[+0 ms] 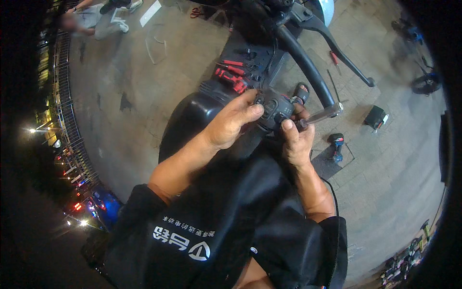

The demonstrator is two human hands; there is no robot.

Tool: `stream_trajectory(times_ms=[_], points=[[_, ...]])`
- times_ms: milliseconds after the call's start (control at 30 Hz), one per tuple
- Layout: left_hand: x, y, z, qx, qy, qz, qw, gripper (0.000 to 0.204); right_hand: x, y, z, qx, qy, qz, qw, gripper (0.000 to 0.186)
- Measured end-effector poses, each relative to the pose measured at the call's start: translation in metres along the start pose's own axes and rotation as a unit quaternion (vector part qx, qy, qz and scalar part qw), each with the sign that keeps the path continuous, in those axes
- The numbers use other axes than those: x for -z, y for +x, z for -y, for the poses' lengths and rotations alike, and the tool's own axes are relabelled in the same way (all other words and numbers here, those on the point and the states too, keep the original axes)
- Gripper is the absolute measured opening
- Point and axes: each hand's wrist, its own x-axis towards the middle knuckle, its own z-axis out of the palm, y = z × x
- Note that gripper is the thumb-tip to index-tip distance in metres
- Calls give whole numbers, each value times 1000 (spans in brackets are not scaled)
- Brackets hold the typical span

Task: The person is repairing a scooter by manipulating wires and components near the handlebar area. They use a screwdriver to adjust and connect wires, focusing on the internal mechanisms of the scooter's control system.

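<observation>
My left hand (233, 120) grips the left side of a black handlebar switch housing (274, 106), its thumb on the buttons. My right hand (296, 139) holds the housing's right side, thumb at its lower edge, with some fingers hidden behind it. A silver metal rod or fitting (322, 114) runs from my right hand to the end of the black handlebar (301, 58). A long black brake lever (346, 58) curves out to the right. Beyond my hands, red-and-black tools (231, 77) lie on the scooter's footboard (219, 65), behind the dark seat (185, 120).
On the paving are a cordless drill (337, 147), a black box (375, 118), red-handled pliers (335, 60) and a white board (150, 13). A person (96, 21) is low at upper left. Bicycle-like wheels (426, 83) stand right. A railing (67, 120) edges the left.
</observation>
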Motion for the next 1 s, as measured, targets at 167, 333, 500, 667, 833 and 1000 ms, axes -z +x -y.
stream_trajectory(times_ms=[167, 333, 500, 667, 833, 1000], points=[[7, -2, -7, 52, 11, 53, 997, 62, -7, -5, 5, -30, 1, -18, 999, 49], [5, -4, -11, 37, 57, 44, 997, 62, 2, -11, -6, 77, -154, -26, 985, 42], [8, -5, -7, 33, 63, 46, 996, 65, 8, -19, 7, 203, -163, -77, 963, 40], [9, -5, -5, -14, 98, 44, 994, 50, 14, -27, 35, 242, -43, -123, 961, 56], [9, -7, -6, -33, 144, 34, 988, 48, 0, -17, 53, 177, -12, -53, 983, 21], [1, -6, -10, -46, 134, 46, 989, 48, 1, -14, 51, 145, 1, -42, 988, 20]])
